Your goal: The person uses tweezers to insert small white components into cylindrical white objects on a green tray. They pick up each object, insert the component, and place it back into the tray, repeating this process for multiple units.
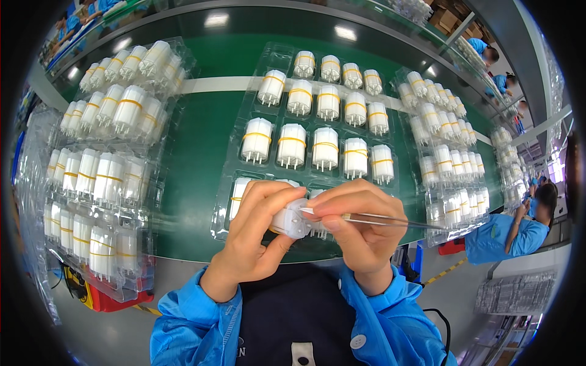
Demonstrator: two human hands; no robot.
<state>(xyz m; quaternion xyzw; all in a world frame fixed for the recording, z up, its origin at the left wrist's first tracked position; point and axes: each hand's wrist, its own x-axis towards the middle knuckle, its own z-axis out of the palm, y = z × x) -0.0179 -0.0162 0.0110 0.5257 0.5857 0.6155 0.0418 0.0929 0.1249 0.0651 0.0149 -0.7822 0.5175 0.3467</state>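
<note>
Low in the middle, my left hand [250, 238] is closed round a white cylindrical part [291, 222] with a yellow band, its round end turned toward my right hand. My right hand [364, 229] grips a pair of thin metal tweezers [381, 221], whose long end points out to the right. Its thumb and fingertips are close against the part's end, by a small white piece [307, 210]; whether they pinch that piece cannot be made out. Just beyond my hands lies a clear plastic tray [227, 177] of similar white parts, each with a yellow band and pins.
Stacked clear trays of the same parts stand on the left [162, 131] and right [421, 152] of the green work surface [189, 210]. A metal rail [256, 17] runs along the far side. At the right, a person in blue [510, 235] is beyond the table.
</note>
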